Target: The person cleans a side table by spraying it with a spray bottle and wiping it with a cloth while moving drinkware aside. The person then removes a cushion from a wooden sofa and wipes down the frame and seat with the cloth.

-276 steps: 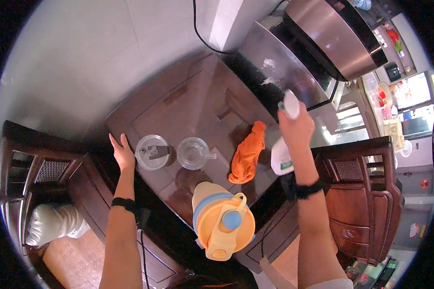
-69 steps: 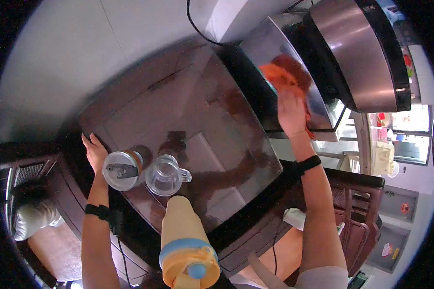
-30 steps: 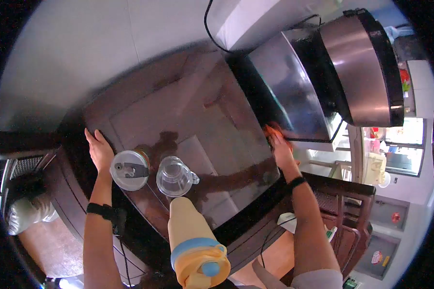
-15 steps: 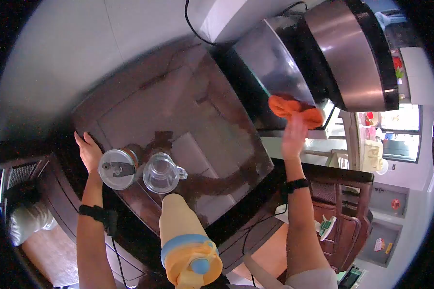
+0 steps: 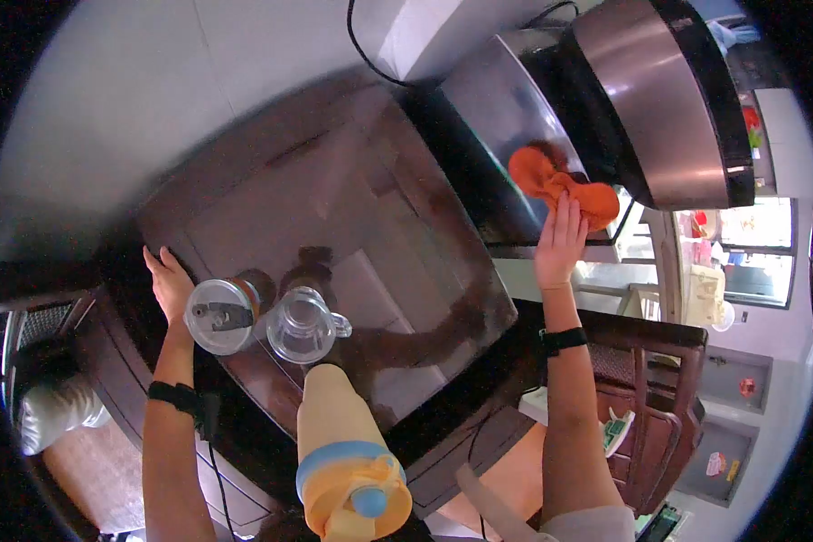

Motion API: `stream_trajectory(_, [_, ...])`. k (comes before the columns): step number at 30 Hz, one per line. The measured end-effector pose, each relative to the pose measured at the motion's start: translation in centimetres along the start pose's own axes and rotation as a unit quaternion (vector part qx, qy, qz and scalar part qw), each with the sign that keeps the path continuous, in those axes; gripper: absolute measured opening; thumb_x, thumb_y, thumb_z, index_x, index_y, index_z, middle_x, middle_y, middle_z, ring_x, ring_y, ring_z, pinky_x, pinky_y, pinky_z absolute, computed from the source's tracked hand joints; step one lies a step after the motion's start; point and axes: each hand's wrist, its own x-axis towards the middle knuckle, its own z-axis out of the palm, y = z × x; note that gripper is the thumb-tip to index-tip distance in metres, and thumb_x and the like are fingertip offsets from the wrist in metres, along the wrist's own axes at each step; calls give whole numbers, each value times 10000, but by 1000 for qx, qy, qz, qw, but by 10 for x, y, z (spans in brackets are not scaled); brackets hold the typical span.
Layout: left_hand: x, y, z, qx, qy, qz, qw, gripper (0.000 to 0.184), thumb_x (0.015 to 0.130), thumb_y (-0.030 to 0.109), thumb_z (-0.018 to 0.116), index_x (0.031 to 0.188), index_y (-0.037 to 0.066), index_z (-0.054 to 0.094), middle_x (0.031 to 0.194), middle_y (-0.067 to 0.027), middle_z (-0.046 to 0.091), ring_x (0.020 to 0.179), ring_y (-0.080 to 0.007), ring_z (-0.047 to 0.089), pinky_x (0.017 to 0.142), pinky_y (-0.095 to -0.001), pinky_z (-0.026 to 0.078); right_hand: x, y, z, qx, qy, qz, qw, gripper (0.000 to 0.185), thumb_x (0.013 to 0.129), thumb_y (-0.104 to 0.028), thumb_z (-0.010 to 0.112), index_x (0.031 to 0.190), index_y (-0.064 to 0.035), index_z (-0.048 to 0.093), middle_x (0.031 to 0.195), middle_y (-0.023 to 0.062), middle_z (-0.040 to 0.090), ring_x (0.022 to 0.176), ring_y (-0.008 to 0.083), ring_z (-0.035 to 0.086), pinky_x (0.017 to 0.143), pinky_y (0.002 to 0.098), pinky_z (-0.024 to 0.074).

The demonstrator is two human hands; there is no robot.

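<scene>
An orange cloth (image 5: 565,185) lies bunched on the shiny steel surface at the right, and my right hand (image 5: 562,239) presses it there with fingers laid over it. My left hand (image 5: 169,287) rests at the left edge of the dark wooden table (image 5: 334,190), fingers apart, holding nothing. Close beside it stands a clear-lidded cup (image 5: 219,316) with a dark flip piece on top. To the right of that cup is a clear glass mug (image 5: 303,327) with a handle. Nearer to me stands a cream bottle (image 5: 343,425) with a blue ring and yellow lid.
A large steel-and-black appliance (image 5: 650,99) stands past the table's right side. Black cable (image 5: 361,50) runs along the wall behind. Wooden chairs (image 5: 646,388) stand at the right, and a drawer front (image 5: 108,370) is at the left.
My right hand and the orange cloth have shifted slightly to the right, and the cloth's left end is further up the steel surface. My left hand stays at the table edge.
</scene>
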Motion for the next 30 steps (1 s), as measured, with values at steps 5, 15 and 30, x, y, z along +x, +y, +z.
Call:
stream_trajectory(5, [-6, 6, -3, 18, -6, -6, 1000, 585, 1014, 443, 301, 1469, 80, 243, 1198, -302, 577, 1095, -481, 549, 932, -509, 446, -57, -38, 68, -179, -306, -315, 881, 520, 895, -164, 527, 1382, -2, 441, 1495, 110, 379, 1371, 269, 359, 1121, 452, 290])
stream_trajectory(15, [-3, 1, -1, 1, -8, 2, 1000, 581, 1014, 427, 312, 1460, 59, 255, 1224, -298, 564, 1113, -476, 540, 934, -498, 445, 40, -10, -3, 54, -2, 18, 998, 367, 892, -122, 572, 1236, 4, 557, 1384, 85, 513, 1254, 294, 480, 999, 456, 425])
stream_trajectory(30, [-7, 5, -3, 6, 14, 26, 1000, 570, 1016, 409, 327, 1461, 62, 244, 1234, -292, 558, 1093, -468, 550, 915, -507, 452, 61, -9, 23, 92, -181, -96, 974, 433, 877, -126, 509, 1279, 36, 515, 1356, 155, 507, 1248, 349, 463, 1090, 449, 347])
